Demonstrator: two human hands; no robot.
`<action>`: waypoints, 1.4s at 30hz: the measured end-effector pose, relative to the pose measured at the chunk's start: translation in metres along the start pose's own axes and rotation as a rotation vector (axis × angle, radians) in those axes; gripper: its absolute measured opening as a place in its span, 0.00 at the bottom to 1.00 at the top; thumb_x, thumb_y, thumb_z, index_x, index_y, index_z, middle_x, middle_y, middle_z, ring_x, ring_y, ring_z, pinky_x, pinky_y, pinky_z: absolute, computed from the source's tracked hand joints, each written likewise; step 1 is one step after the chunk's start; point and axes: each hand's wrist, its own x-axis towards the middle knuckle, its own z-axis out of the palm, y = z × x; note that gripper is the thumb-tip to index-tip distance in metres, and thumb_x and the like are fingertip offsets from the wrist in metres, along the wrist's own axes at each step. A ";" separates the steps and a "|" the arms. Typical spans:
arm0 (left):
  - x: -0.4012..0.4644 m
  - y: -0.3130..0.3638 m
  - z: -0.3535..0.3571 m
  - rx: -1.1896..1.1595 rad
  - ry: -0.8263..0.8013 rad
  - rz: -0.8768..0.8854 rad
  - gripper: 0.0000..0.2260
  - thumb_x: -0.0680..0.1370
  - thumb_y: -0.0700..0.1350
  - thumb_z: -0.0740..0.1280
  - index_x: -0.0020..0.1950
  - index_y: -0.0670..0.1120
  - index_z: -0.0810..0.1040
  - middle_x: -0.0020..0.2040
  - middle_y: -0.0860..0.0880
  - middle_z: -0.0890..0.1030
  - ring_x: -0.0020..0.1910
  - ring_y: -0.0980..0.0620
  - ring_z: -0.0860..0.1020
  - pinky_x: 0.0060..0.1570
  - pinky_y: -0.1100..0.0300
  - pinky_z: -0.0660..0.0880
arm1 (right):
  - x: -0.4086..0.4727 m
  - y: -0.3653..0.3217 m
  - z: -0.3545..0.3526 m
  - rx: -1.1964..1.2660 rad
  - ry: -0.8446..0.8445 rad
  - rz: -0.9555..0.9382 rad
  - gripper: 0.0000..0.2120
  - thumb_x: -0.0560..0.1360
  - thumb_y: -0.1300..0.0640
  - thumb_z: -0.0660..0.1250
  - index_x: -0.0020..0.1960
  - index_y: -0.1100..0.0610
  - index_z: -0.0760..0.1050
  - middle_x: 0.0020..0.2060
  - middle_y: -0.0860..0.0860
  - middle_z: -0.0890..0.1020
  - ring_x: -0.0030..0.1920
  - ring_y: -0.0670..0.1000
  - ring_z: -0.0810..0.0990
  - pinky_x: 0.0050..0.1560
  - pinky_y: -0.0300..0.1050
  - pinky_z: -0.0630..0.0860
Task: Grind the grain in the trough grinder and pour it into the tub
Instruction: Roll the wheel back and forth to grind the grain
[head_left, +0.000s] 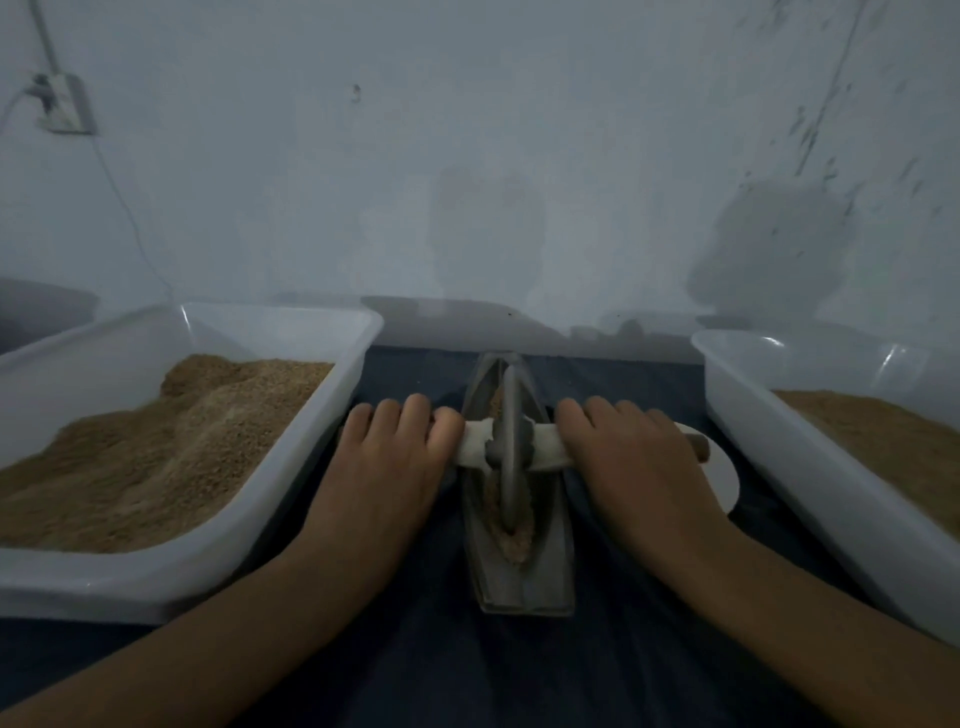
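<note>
A grey boat-shaped trough grinder (540, 561) lies lengthwise in front of me on a dark cloth. Its metal wheel (510, 447) stands upright in the groove, with brown grain (517, 538) heaped along the near part of the groove. A white-wrapped axle (475, 441) runs through the wheel. My left hand (387, 457) is closed over the axle's left end and my right hand (631, 457) over its right end. A white tub (332, 410) at the left holds a mound of brown grain. Another white tub (769, 431) at the right holds finer brown material.
A white round lid or plate (724, 480) lies under the axle's right tip, between the grinder and the right tub. A pale wall rises just behind the tubs, with a socket (65, 104) and cable at the upper left. Dark cloth (493, 665) covers the surface.
</note>
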 end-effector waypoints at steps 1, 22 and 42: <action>0.007 0.000 0.004 -0.014 -0.034 -0.025 0.11 0.78 0.39 0.61 0.60 0.46 0.69 0.53 0.44 0.74 0.48 0.42 0.74 0.51 0.48 0.71 | 0.007 0.001 0.006 -0.012 -0.026 0.014 0.12 0.68 0.63 0.64 0.50 0.57 0.74 0.36 0.54 0.77 0.33 0.58 0.76 0.34 0.49 0.67; 0.004 -0.001 0.001 0.053 0.050 0.044 0.11 0.78 0.37 0.58 0.61 0.43 0.70 0.50 0.42 0.73 0.45 0.41 0.73 0.48 0.45 0.70 | -0.005 0.007 0.011 0.023 0.013 -0.007 0.17 0.64 0.61 0.66 0.52 0.55 0.69 0.37 0.52 0.75 0.33 0.56 0.73 0.36 0.47 0.61; -0.002 -0.006 -0.017 -0.093 -0.074 0.045 0.17 0.76 0.43 0.54 0.65 0.50 0.64 0.58 0.47 0.71 0.54 0.44 0.73 0.52 0.51 0.69 | -0.004 0.008 0.000 -0.004 -0.011 -0.082 0.25 0.61 0.60 0.76 0.53 0.52 0.68 0.36 0.50 0.75 0.32 0.53 0.73 0.35 0.46 0.60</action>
